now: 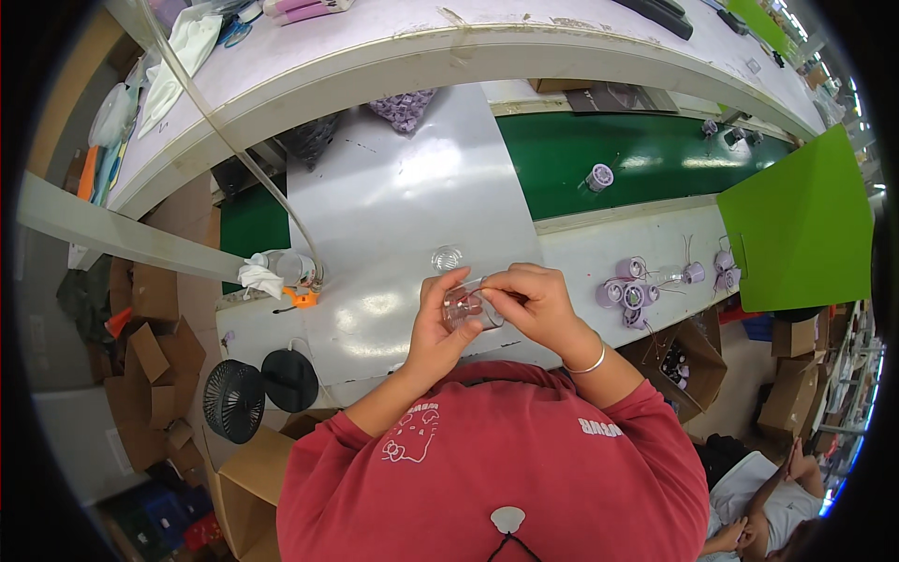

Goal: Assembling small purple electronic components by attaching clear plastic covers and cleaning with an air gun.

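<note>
My left hand [436, 323] is wrapped round a clear plastic cup [457, 307], its thumb and fingers on opposite sides of the wall. My right hand [536, 302] is closed in a pinch at the cup's rim. Something thin and reddish shows by those fingertips, too small to name. Just beyond the hands, a second clear round piece [447, 257] rests on the grey metal sheet [403, 206]. Off to the right is a group of lilac round parts [633, 294], with thin reddish wires coming out of several.
A single lilac part [599, 177] lies on the green belt [655, 155]. A green panel [801, 225] stands at the right. At the left are an orange tool [300, 298] and a black fan [234, 401]. A shelf [449, 51] spans the far side. Someone sits at lower right.
</note>
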`<state>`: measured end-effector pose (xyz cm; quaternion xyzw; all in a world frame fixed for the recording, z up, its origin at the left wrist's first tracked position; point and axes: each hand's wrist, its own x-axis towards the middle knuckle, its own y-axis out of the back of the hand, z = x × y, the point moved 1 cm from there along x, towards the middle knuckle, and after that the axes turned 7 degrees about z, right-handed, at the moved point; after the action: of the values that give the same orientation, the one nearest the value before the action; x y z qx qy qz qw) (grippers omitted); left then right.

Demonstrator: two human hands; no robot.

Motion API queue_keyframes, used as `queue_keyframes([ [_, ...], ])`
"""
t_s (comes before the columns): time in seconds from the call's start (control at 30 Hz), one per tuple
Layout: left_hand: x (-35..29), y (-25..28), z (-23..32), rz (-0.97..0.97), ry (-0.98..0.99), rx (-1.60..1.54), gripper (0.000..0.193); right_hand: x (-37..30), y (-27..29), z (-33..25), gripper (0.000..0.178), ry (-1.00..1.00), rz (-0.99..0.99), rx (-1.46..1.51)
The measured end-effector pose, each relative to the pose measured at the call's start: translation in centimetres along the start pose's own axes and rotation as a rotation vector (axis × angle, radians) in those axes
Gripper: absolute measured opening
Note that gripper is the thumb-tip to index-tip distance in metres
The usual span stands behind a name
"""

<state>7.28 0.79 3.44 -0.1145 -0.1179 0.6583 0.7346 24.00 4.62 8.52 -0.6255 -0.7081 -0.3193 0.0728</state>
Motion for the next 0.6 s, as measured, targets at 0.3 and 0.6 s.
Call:
queue_keyframes([
  [0.3, 1.8, 0.1, 2.4, -0.127, -0.285, 0.443, 0.030, -2.0, -1.0, 1.0, 0.009, -0.907, -0.199, 0.667],
  [0.6, 2.3, 0.0, 1.8, -0.037, -0.308, 0.051, 0.045, -5.1, -1.7, 5.3, 0.048, -0.875, -0.374, 1.177],
])
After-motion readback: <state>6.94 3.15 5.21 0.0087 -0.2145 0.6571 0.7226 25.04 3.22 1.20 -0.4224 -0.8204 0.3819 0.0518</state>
